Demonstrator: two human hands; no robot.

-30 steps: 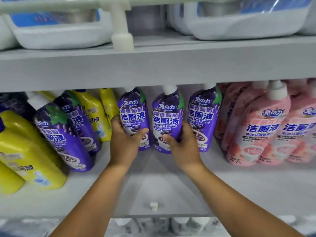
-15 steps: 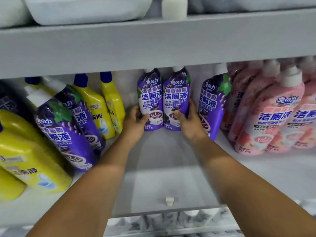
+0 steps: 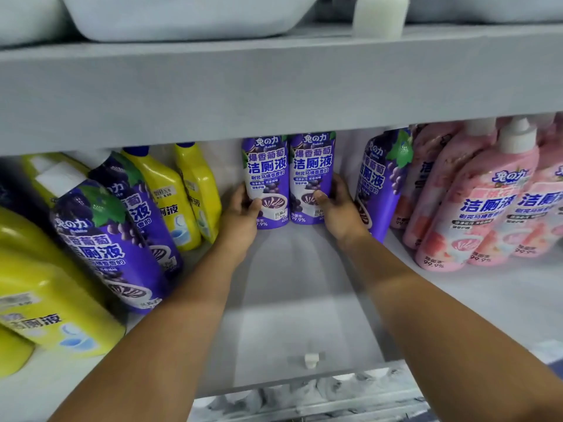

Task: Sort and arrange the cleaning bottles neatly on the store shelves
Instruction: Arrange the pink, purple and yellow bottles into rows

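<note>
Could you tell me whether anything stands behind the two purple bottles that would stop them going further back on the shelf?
Nothing visible does. The left hand and right hand each grip one of the two purple bottles, which stand upright and touching; only pale shelf wall shows beside them, though the space directly behind is hidden.

the two purple bottles [image 3: 288, 181] have gone further back on the shelf [image 3: 292, 300], toward 12 o'clock, and now touch side by side. the left hand [image 3: 240, 214] and right hand [image 3: 339, 208] went back with them, arms stretched out more.

purple bottles [image 3: 289, 181] – yellow bottles [image 3: 170, 196] – pink bottles [image 3: 475, 202].
</note>
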